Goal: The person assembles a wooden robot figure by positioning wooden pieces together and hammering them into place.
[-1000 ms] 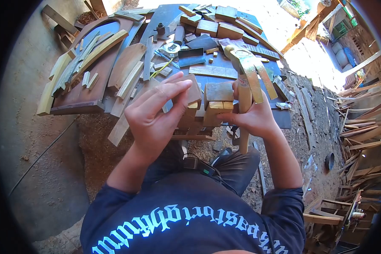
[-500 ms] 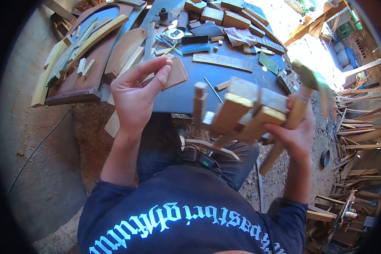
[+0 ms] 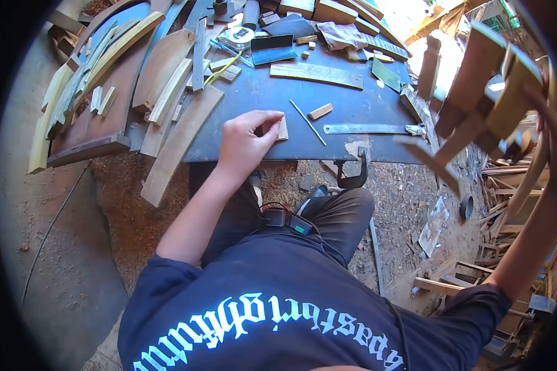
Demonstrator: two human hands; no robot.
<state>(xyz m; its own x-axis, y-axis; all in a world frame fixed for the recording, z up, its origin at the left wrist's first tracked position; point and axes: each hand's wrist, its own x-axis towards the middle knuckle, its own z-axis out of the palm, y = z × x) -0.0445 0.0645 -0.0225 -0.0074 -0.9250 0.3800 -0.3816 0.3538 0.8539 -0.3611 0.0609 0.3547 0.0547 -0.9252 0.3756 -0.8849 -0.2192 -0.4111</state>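
Head view: the left hand [image 3: 247,142] pinches a small flat wood piece [image 3: 283,130] at the desk [image 3: 254,102], while the right hand [image 3: 549,117] holds a wooden assembly [image 3: 470,80] out to the side.
The left thumb and fingertips are nearly together on the wood piece, which sits low by the near edge; whether it touches the surface cannot be told. The right hand is blurred, its exact grip unclear, and the assembly hangs tilted in the air beyond the desk's right end. Half a second ago the assembly was in front of the body and the wood piece higher; now the steel ruler [image 3: 365,129] and black clamp [image 3: 356,178] show. The left forearm reaches forward, wrist bent inward; the right arm stretches wide.
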